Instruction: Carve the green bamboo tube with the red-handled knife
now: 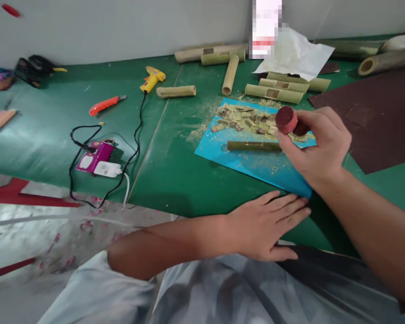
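Right hand (319, 148) grips a sandpaper roll (286, 119) above the bamboo stick (254, 146) on the blue sheet (253, 164). Left hand (268, 227) lies flat, fingers open, at the table edge (175, 184). Sanding appears under way; the roll must meet the stick squarely.

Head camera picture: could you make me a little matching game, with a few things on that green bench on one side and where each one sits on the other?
Things:
1. red roll
2. glue gun
3. thin bamboo stick
4. left hand

Places:
A. lying on the blue sheet
B. flat at the near edge of the green table
C. held in the right hand
D. on the table toward the wall, its black cord trailing to the near edge

Pairs: 1-C, 2-D, 3-A, 4-B
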`<act>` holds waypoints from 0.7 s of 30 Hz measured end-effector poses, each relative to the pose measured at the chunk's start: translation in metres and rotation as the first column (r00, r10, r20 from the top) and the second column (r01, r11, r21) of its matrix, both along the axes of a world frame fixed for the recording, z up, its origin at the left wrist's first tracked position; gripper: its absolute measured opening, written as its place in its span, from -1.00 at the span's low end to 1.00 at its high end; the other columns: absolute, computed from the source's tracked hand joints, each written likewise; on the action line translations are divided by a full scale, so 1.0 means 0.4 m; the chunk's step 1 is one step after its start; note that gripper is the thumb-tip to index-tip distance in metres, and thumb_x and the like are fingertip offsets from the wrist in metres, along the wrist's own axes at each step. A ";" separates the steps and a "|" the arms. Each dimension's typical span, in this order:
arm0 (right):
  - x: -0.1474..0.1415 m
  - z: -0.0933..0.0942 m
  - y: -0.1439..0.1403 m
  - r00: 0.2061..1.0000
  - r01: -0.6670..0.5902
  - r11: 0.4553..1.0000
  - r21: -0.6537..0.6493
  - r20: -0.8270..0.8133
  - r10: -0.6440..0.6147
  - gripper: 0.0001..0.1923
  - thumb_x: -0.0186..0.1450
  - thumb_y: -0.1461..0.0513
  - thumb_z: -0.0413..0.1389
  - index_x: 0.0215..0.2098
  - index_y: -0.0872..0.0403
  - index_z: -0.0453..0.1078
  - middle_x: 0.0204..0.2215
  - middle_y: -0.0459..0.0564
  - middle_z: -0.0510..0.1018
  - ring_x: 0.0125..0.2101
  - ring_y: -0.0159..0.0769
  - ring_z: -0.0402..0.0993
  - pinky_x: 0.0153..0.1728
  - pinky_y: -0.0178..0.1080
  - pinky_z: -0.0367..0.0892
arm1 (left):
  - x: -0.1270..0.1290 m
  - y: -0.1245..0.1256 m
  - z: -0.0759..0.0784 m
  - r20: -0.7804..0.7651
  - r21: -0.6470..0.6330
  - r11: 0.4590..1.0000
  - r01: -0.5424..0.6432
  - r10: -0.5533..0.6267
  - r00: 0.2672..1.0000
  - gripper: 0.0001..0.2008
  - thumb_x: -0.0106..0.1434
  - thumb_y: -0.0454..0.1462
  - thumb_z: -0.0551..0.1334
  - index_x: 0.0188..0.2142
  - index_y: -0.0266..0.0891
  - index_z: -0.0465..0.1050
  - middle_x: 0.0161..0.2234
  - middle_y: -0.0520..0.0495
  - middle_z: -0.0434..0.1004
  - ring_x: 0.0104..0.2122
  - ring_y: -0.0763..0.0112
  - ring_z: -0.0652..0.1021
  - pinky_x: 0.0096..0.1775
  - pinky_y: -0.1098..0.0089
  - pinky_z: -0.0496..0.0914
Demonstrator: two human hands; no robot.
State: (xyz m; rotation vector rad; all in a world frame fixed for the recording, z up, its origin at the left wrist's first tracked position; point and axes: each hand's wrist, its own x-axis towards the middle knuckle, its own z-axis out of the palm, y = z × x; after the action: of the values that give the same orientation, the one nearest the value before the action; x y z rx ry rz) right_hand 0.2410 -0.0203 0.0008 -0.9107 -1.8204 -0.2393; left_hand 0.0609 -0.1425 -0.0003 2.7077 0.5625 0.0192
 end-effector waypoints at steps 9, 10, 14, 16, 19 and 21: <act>0.000 0.003 -0.011 0.998 0.039 0.995 -0.087 0.043 -0.036 -0.79 0.39 0.15 0.27 -0.01 -0.14 0.47 -0.35 -0.04 0.62 -0.37 -0.13 0.56 -0.33 -0.04 0.47 | -0.213 0.060 -0.018 -0.153 -0.051 0.986 -0.157 0.148 0.977 -0.09 0.52 0.14 0.04 0.59 -0.37 -0.17 0.61 -0.37 -0.22 0.61 -0.05 -0.05 0.55 -0.10 -0.01; -0.001 0.003 -0.013 0.999 0.037 0.996 -0.085 0.035 -0.034 -0.78 0.39 0.15 0.27 0.00 -0.14 0.47 -0.35 -0.04 0.62 -0.37 -0.13 0.56 -0.34 -0.04 0.47 | -0.251 0.067 -0.016 -0.167 -0.042 0.977 -0.207 0.197 0.966 -0.11 0.53 0.14 0.03 0.59 -0.36 -0.16 0.61 -0.38 -0.21 0.61 -0.08 -0.04 0.54 -0.13 -0.02; -0.002 0.002 -0.016 0.999 0.034 0.995 -0.098 0.016 -0.032 -0.78 0.40 0.14 0.26 0.01 -0.14 0.48 -0.34 -0.04 0.61 -0.35 -0.10 0.56 -0.32 -0.01 0.48 | -0.403 0.092 -0.015 -0.181 0.019 0.925 -0.378 0.375 0.909 -0.20 0.56 0.05 0.00 0.59 -0.33 -0.15 0.61 -0.40 -0.14 0.60 -0.11 -0.01 0.53 -0.16 0.01; -0.002 0.001 -0.015 0.999 0.035 0.990 -0.135 0.023 -0.032 -0.79 0.41 0.12 0.24 0.02 -0.14 0.49 -0.34 -0.03 0.60 -0.35 -0.09 0.56 -0.30 0.00 0.47 | -0.474 0.116 -0.021 -0.172 0.056 0.890 -0.452 0.455 0.874 -0.16 0.53 0.08 0.03 0.59 -0.32 -0.16 0.60 -0.42 -0.12 0.60 -0.15 0.00 0.53 -0.21 0.02; -0.003 0.001 -0.015 1.000 0.005 0.991 -0.133 0.017 -0.002 -0.79 0.42 0.12 0.25 0.02 -0.12 0.49 -0.35 -0.03 0.58 -0.36 -0.11 0.54 -0.31 -0.03 0.45 | -0.567 0.179 -0.041 -0.134 0.123 0.811 -0.572 0.585 0.800 -0.14 0.52 0.10 -0.01 0.58 -0.40 -0.15 0.60 -0.51 -0.17 0.59 -0.24 0.00 0.51 -0.29 0.01; -0.004 0.000 -0.015 0.999 -0.036 0.994 -0.100 -0.004 0.036 -0.79 0.41 0.13 0.26 0.00 -0.08 0.50 -0.36 -0.02 0.57 -0.37 -0.13 0.51 -0.32 -0.05 0.43 | -0.613 0.238 -0.056 -0.094 0.165 0.724 -0.669 0.687 0.720 -0.10 0.50 0.15 -0.03 0.55 -0.50 -0.05 0.57 -0.57 -0.09 0.57 -0.31 0.05 0.51 -0.30 0.03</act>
State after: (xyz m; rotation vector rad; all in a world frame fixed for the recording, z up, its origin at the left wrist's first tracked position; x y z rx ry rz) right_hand 0.2395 -0.0263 0.0010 -0.9462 -1.8589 -0.1247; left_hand -0.1841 -0.0472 -0.0225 2.4520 1.6299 0.0452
